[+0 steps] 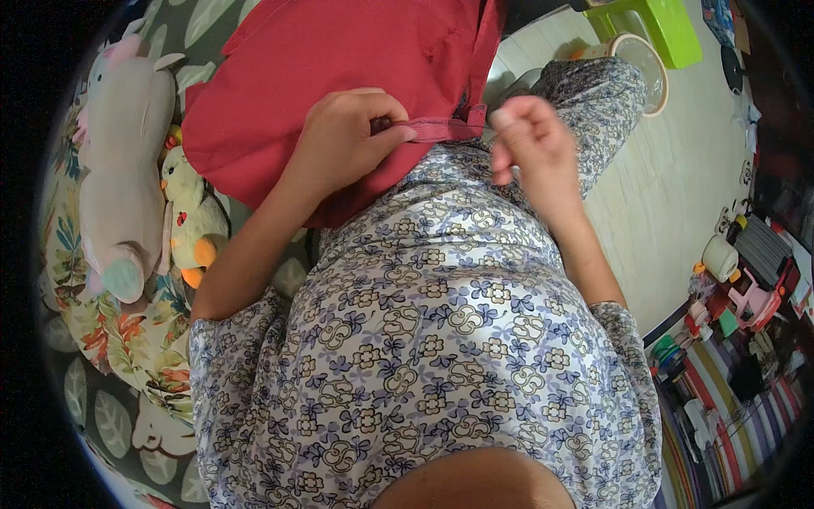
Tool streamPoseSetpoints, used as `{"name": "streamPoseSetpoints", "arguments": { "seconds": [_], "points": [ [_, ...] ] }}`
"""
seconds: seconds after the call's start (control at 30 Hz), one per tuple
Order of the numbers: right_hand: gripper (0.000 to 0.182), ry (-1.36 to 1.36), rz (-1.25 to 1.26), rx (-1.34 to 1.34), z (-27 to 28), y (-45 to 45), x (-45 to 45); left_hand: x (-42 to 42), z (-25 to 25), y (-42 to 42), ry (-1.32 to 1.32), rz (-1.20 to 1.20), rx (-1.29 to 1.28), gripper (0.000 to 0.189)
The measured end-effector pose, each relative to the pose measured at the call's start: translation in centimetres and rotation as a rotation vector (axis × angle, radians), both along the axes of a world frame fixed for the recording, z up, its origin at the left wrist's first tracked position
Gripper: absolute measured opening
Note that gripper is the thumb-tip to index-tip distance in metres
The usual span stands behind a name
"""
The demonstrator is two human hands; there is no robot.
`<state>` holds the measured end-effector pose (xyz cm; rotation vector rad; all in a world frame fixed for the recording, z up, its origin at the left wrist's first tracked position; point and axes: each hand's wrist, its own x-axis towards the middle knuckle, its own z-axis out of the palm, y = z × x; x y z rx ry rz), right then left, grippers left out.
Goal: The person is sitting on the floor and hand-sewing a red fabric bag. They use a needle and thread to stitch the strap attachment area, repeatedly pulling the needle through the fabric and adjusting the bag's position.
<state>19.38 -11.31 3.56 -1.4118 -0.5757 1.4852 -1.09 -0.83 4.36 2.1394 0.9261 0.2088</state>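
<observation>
A large piece of red cloth [343,51] with stitched edges, perhaps a garment, lies across my lap and to the left. My left hand [353,133] pinches a narrow stitched band [445,130] of this cloth between thumb and forefinger. Just right of the band's folded end [477,118], my right hand [531,137] is raised, apart from the cloth and blurred. Its fingers are curled, with the thumb near the forefinger; whether something thin is between them cannot be made out. Under the band, my patterned clothing [470,168] covers my lap.
At left, a long plush toy [127,159] and a yellow plush chick [187,207] lie on leaf-print fabric [114,413]. A round bin [655,76] and a green plastic container [674,32] stand beyond my knee. Assorted items, including a pink plastic object [753,299], crowd the right side.
</observation>
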Motion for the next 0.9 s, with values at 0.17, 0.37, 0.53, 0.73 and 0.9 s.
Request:
{"name": "streamPoseSetpoints", "arguments": {
  "seconds": [0.17, 0.37, 0.53, 0.73, 0.9],
  "points": [
    [0.011, -0.125, 0.285, 0.013, 0.6, 0.6, -2.5, 0.1, -0.3, -0.1, -0.043, 0.058, -0.069, 0.014],
    [0.011, -0.127, 0.361, -0.004, 0.6, 0.9, -3.1, 0.3, -0.5, -0.3, -0.049, 0.101, -0.152, 0.014],
    [0.012, -0.137, 0.379, 0.0, 0.3, 1.0, -3.4, 0.1, -0.9, -0.3, -0.097, 0.065, -0.086, 0.012],
    [0.013, -0.142, 0.375, -0.012, 0.1, 0.8, -3.5, 0.0, -1.0, -0.3, -0.124, 0.039, -0.092, 0.012],
    [0.013, -0.137, 0.387, -0.025, 0.2, 0.9, -3.5, 0.0, -0.7, -0.5, -0.126, 0.04, -0.087, 0.011]
  ]
}}
